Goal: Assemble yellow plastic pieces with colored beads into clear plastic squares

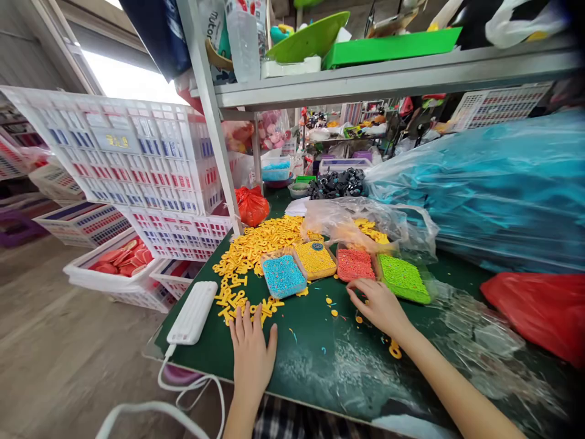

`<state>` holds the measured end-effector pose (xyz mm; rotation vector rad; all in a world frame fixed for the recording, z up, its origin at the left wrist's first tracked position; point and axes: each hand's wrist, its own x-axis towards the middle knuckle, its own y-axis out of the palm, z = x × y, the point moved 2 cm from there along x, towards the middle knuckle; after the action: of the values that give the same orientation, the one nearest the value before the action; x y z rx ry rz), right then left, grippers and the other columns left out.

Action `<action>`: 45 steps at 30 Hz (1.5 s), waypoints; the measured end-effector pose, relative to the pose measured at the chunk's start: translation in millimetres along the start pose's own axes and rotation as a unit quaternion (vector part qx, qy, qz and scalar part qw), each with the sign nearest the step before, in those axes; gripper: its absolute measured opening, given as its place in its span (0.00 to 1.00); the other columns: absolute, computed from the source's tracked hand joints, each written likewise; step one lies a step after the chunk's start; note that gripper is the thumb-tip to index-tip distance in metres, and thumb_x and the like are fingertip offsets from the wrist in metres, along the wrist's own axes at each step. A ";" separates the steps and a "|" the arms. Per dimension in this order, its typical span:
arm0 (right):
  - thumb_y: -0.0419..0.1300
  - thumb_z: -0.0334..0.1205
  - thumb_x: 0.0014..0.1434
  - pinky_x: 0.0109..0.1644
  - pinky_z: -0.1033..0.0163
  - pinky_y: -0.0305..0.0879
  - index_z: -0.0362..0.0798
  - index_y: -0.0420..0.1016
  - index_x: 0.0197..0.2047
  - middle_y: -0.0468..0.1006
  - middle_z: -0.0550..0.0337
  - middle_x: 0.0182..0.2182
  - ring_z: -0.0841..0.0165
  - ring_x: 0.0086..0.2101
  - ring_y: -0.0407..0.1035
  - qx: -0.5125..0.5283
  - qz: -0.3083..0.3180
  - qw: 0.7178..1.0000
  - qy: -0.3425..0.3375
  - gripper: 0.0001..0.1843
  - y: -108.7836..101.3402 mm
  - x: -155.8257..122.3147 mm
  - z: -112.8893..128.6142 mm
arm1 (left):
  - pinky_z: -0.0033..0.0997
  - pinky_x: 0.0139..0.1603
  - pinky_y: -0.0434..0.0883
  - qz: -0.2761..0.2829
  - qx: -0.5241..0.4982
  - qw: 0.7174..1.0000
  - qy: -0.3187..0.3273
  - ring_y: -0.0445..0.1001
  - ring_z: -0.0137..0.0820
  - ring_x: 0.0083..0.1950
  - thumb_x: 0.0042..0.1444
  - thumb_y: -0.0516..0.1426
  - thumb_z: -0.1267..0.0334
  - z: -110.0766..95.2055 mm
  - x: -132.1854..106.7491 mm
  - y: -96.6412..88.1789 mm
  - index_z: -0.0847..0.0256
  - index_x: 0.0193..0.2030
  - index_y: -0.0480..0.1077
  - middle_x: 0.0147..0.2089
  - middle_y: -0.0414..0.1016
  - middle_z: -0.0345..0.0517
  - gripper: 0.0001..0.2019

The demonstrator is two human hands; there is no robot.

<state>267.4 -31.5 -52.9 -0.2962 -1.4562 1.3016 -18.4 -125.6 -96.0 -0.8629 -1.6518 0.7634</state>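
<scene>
My left hand point(249, 344) lies palm down on the green tabletop, fingers spread. Its fingertips touch the near edge of scattered yellow plastic pieces point(237, 299), small bars with ring ends. My right hand point(379, 305) hovers by the near edge of a square tub of red beads point(355, 264); its fingers are bent and apart, and I see nothing held in them. Tubs of blue beads point(284, 276), yellow beads point(315, 259) and green beads point(404, 278) stand in the same row. A dark blue spiral piece point(317, 246) rests on the yellow beads.
A white power bank point(192, 312) with a cable lies at the table's left edge. White crates point(178, 235) are stacked beyond it. A metal shelf point(365, 85) spans overhead. Clear plastic bags point(365, 222), a red bag point(539, 311) and large blue wrapped bundles point(493, 183) crowd the back and right.
</scene>
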 end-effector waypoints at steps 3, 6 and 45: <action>0.49 0.43 0.64 0.40 0.57 0.65 0.50 0.72 0.36 0.79 0.57 0.33 0.62 0.36 0.73 0.032 0.001 0.999 0.006 0.12 1.1 14.5 4.6 | 0.64 0.64 0.56 0.002 -0.007 1.000 0.006 0.55 0.55 0.68 0.63 0.49 0.56 0.7 -0.4 -0.6 0.67 0.59 0.66 0.64 0.62 0.64 0.22; 0.50 0.43 0.64 0.40 0.57 0.65 0.49 0.72 0.38 0.78 0.55 0.34 0.61 0.37 0.72 0.044 0.003 0.999 0.000 0.12 4.5 39.7 8.5 | 0.65 0.64 0.55 0.004 -0.013 1.000 0.008 0.54 0.56 0.69 0.63 0.49 0.57 2.1 -0.4 -0.2 0.68 0.59 0.67 0.64 0.62 0.64 0.22; 0.53 0.39 0.62 0.52 0.48 0.63 0.31 0.75 0.49 0.75 0.28 0.47 0.46 0.51 0.69 -0.175 0.158 0.928 0.288 0.21 109.4 278.5 -72.5 | 0.54 0.65 0.54 -0.045 0.044 0.997 0.041 0.62 0.49 0.64 0.61 0.49 0.57 4.5 -2.3 15.3 0.66 0.58 0.65 0.60 0.68 0.60 0.22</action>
<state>176.1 259.0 -7.0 -1.0947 -1.1420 1.0615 -20.0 -119.7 -110.9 -0.7426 -1.5624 0.7249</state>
